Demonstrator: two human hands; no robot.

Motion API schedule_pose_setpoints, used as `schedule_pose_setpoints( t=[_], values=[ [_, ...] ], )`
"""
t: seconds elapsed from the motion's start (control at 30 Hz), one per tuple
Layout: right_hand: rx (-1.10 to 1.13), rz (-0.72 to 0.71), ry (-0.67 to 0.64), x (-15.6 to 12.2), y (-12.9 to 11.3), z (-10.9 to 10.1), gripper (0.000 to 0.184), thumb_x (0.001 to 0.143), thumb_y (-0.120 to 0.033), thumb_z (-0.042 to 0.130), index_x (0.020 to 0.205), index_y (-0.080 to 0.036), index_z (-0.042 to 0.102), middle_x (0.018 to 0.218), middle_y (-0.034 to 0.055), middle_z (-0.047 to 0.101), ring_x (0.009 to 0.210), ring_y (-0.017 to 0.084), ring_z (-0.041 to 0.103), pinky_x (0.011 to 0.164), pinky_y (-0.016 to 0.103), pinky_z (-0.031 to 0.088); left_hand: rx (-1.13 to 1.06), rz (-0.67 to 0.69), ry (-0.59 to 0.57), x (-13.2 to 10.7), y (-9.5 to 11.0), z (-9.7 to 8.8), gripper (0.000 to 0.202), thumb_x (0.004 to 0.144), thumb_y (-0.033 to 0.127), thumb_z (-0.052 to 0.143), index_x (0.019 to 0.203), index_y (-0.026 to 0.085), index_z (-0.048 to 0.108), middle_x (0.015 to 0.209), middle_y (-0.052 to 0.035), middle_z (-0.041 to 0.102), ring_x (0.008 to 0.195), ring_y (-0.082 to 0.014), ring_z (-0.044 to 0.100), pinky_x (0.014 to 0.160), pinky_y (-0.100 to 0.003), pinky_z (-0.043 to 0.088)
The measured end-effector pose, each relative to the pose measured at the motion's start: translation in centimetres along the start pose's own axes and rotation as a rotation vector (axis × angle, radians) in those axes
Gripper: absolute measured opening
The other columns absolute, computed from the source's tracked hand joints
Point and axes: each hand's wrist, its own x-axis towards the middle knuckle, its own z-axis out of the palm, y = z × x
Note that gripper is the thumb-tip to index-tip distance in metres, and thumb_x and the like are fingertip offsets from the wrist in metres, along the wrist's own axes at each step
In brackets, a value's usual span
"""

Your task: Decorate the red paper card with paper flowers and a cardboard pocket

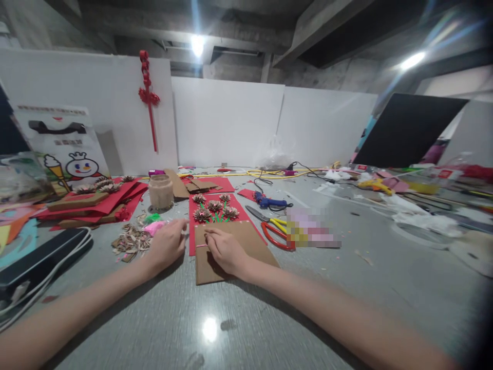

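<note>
My right hand (226, 252) rests over a sheet of brown cardboard (250, 241), fingers pinched together near its upper left. What sits in that pinch is too small to make out. A short pink strip (202, 245) lies on the cardboard beside the fingertips. Curled into a loose fist, my left hand (168, 241) is just left of a red card (192, 236); anything inside it is hidden. The cardboard overlaps the lower part of the red card. Above it show several layered paper flowers (214, 206) with green stems (215, 219).
Scissors (276, 228) with orange handles and a blue glue gun (271, 201) lie to the right. A jar (160, 192), cardboard scraps (131, 240) and a black power strip (42, 259) are at left. Stacked red cards (127, 198) stand behind.
</note>
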Motion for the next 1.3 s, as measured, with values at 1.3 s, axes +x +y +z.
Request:
schedule_pose_setpoints(
  t=[1.3],
  values=[
    [0.82, 0.439, 0.043, 10.0, -1.3, -10.9, 0.011, 0.063, -0.003, 0.059, 0.07, -0.011, 0.06, 0.062, 0.0007, 0.062, 0.055, 0.008, 0.057, 0.061, 0.023, 0.049, -0.287, 0.132, -0.241, 12.0, 1.1, -10.8, 0.039, 0.06, 0.03, 0.065, 0.096, 0.019, 0.058, 0.086, -0.0026, 0.062, 0.076, -0.0157, 0.056, 0.062, -0.025, 0.041]
  ],
)
